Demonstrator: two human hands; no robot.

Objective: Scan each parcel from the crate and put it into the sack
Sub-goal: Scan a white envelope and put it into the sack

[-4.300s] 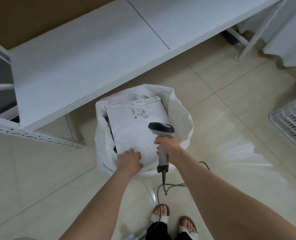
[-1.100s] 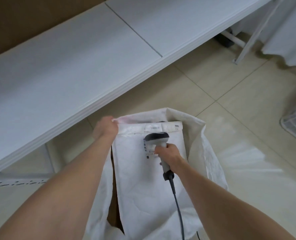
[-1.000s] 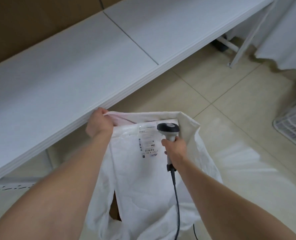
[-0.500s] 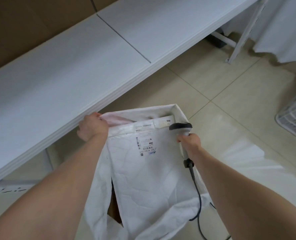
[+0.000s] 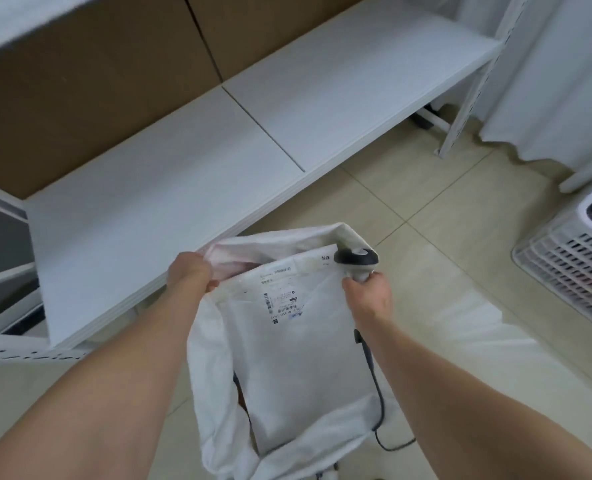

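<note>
Close by, a white shelf (image 5: 183, 188) and a slatted crate (image 5: 571, 268) flanked the sack (image 5: 215, 375), whose rim the left hand (image 5: 190, 277) gripped while the right hand (image 5: 369, 292) clutched the barcode scanner (image 5: 356, 259), the parcel (image 5: 305, 368) lying lengthwise inside, label end toward the shelf.

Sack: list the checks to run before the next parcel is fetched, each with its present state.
1. Mouth of the sack held open: ok, the left hand grips its rim.
2. The parcel inside the sack: ok, label facing up.
3. That parcel scanned: cannot tell.
4. Grip on the scanner: ok, the right hand holds it.
5. A hand free to pick: not ok, both hands hold something.
6. Parcels left in the crate: cannot tell, its inside is mostly out of frame.
</note>
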